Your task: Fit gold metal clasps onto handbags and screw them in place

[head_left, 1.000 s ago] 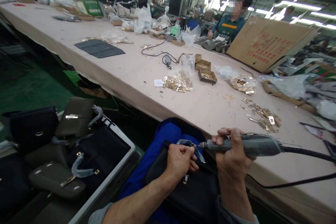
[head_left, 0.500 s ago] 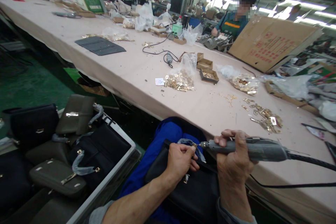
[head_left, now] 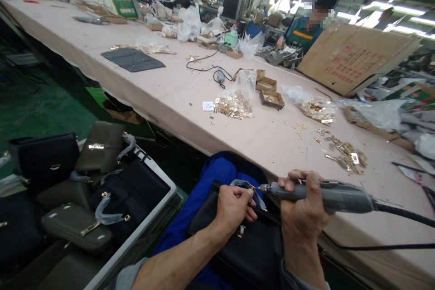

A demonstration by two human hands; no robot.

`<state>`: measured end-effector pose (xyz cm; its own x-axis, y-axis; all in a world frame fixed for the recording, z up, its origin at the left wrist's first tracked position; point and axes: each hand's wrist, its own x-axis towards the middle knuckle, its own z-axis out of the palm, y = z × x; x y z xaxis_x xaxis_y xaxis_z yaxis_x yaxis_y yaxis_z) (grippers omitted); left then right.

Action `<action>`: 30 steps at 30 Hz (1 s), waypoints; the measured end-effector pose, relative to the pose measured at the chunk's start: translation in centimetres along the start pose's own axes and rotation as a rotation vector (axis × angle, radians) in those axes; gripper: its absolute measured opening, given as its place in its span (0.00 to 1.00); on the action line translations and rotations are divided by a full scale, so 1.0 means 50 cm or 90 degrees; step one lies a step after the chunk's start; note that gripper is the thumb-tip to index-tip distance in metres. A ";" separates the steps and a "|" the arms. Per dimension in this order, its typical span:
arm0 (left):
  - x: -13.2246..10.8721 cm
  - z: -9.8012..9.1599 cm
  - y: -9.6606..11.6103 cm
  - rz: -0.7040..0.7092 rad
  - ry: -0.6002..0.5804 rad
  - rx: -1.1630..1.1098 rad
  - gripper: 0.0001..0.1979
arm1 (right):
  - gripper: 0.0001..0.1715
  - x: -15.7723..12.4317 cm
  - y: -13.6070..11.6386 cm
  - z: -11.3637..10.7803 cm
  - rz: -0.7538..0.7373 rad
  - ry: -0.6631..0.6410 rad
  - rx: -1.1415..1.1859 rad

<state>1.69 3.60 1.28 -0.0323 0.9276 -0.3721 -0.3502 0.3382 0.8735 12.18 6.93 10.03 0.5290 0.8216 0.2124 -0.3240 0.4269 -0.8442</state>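
A black handbag (head_left: 251, 249) lies on my lap over blue cloth (head_left: 217, 176). My left hand (head_left: 234, 206) is closed in a pinch on a small gold fitting at the bag's top edge, beside a strap wrapped in clear film. My right hand (head_left: 304, 204) is wrapped round a grey corded power screwdriver (head_left: 333, 195), held level. Its tip points left and meets the fitting at my left fingertips.
A long pale table (head_left: 163, 86) runs ahead with heaps of gold hardware (head_left: 234, 105), small cardboard boxes (head_left: 271, 98), plastic bags and a large cardboard sheet (head_left: 353, 56). A bin (head_left: 149, 226) at my left holds several finished bags. Other people sit at the far side.
The view has shifted slightly. Both hands hold the same pose, with the screwdriver tip kept against the fitting.
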 end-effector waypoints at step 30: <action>-0.015 -0.006 0.023 0.024 0.031 0.092 0.19 | 0.14 -0.012 -0.011 -0.005 0.023 -0.020 0.004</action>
<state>1.02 3.27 2.46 -0.0897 0.9324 -0.3502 -0.2098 0.3261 0.9218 12.24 6.13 10.23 0.4928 0.8475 0.1973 -0.3473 0.3995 -0.8484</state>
